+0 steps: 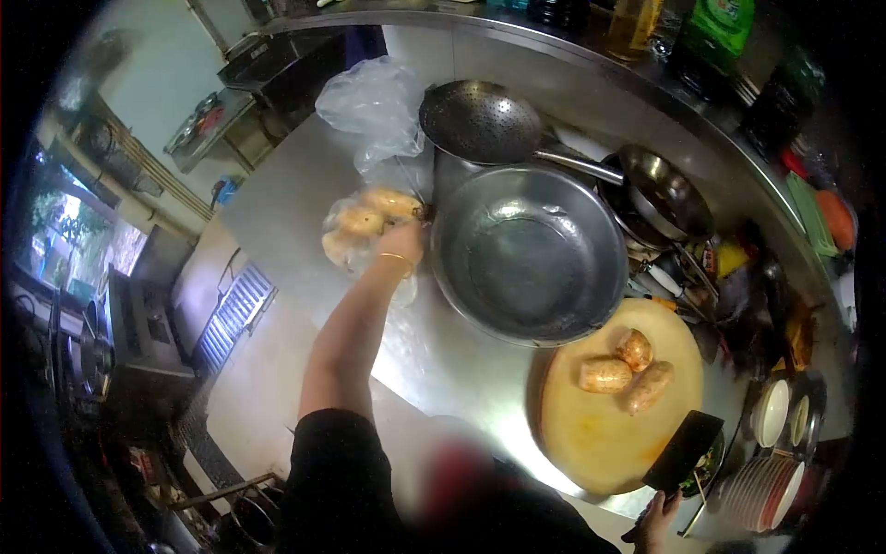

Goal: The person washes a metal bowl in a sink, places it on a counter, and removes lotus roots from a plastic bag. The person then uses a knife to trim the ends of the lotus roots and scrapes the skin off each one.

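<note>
My left hand (pixel 401 240), wearing a thin bracelet, is closed at the right side of a clear plastic bag (pixel 340 251). Thick, pale tan pieces like lotus root (pixel 360 220) lie in and at the bag, partly covered by plastic; one has a dark end near my fingers. My fingertips are hidden. At the bottom right, my right hand (pixel 657 517) grips a cleaver (pixel 685 451), its dark broad blade over the edge of a round cutting board (pixel 591 452). Three similar chunks (pixel 630 371) lie together on the board, apart from the blade.
A large metal basin (pixel 531 258) stands between the bag and the board. Behind it are a perforated strainer (pixel 482 120) and a wok (pixel 666 192). Another clear bag (pixel 374 102) lies at the back left. Stacked plates (pixel 761 494) and bowls (pixel 771 413) stand right.
</note>
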Action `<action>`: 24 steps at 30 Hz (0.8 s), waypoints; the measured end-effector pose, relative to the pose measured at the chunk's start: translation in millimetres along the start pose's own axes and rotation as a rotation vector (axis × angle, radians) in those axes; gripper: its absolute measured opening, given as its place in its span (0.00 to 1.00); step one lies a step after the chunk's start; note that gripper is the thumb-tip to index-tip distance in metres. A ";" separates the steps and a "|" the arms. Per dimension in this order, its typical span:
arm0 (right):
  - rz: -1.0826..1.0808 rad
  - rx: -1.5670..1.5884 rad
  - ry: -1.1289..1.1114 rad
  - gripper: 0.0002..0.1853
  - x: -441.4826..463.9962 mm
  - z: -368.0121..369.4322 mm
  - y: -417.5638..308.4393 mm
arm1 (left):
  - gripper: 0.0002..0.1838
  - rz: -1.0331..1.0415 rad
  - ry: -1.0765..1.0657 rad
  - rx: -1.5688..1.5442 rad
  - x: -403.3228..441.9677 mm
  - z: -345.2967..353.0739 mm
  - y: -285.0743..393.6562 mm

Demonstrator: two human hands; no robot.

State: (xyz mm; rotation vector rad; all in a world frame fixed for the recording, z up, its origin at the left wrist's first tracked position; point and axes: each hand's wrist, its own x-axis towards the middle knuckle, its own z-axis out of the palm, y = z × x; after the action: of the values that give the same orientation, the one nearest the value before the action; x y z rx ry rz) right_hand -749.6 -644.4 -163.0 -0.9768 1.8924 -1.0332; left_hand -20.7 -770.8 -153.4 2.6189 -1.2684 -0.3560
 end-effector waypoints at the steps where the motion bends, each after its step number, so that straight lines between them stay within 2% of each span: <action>1: 0.035 -0.034 -0.066 0.21 -4.8 -3.7 -12.9 | 0.18 -0.054 -0.003 0.173 -0.5 -6.7 -1.7; 2: 0.069 -0.066 -0.131 0.20 -5.4 -5.0 -20.0 | 0.19 -0.100 0.061 0.265 6.9 -6.3 -13.3; 3: 0.019 -0.100 -0.125 0.19 3.8 -10.1 -6.2 | 0.19 -0.152 0.121 0.354 14.4 -5.9 -24.9; 4: 0.082 -0.102 -0.088 0.18 -0.4 -6.1 -11.7 | 0.20 -0.196 0.245 0.361 30.2 2.1 -57.9; 6: 0.208 -0.109 -0.017 0.16 -21.1 13.6 -50.3 | 0.23 -0.244 0.185 0.000 68.8 9.1 -125.9; 8: 0.161 -0.070 -0.045 0.13 -8.1 1.4 -23.2 | 0.27 -0.211 0.054 0.085 80.4 -1.7 -142.3; 9: 0.159 -0.076 -0.037 0.13 -8.3 1.8 -22.4 | 0.29 -0.193 -0.010 0.125 83.7 -5.0 -147.2; 12: 0.125 -0.066 -0.040 0.14 -12.1 4.1 -24.6 | 0.28 0.141 0.228 0.385 95.6 30.1 -172.0; 15: 0.115 -0.101 0.027 0.17 -9.5 4.0 -14.6 | 0.30 -0.130 -0.009 0.403 65.9 -14.2 -102.9; 18: 0.119 -0.127 0.021 0.21 -11.3 4.8 -17.4 | 0.32 -0.158 -0.087 0.451 55.9 -31.1 -86.5; 21: 0.128 -0.123 -0.007 0.22 -14.8 7.9 -29.1 | 0.32 -0.142 0.044 0.301 34.8 -32.7 -87.1; 24: 0.132 -0.068 -0.058 0.23 -9.4 0.7 -19.4 | 0.32 -0.164 0.413 0.005 33.3 -17.3 -108.8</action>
State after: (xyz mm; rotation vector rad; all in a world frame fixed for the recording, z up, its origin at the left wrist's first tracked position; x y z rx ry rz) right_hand -739.9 -643.8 -143.7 -0.8979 1.9271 -0.8601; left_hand 85.0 -729.6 -172.6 2.6206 -0.9225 0.1609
